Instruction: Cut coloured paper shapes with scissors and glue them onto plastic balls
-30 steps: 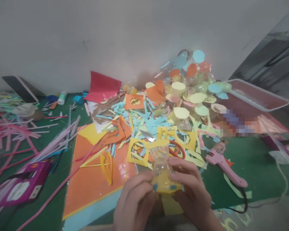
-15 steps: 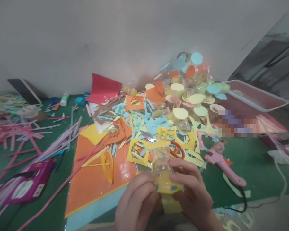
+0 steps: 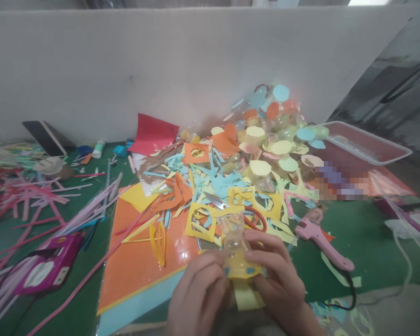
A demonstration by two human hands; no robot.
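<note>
Between both hands, near the table's front edge, is a small clear plastic bottle-shaped piece with a yellow bottom and blue spots near its lower rim. My left hand grips its lower left side, fingers bent against it. On the right side, my right hand presses its fingers to the piece, thumb low down. Pale yellow paper shows just beneath. Right behind the piece lie scissors with red handles, partly covered by yellow cut-out paper.
A pink glue gun with a black cord lies at right. Clear plastic pieces with paper discs pile up behind, beside a clear bin. Orange sheets, pink strips, a purple box and a leaning phone are leftward.
The camera view has tilted up slightly, showing the top edge of the white partition. Both hands keep hold of the plastic piece in nearly the same pose.
</note>
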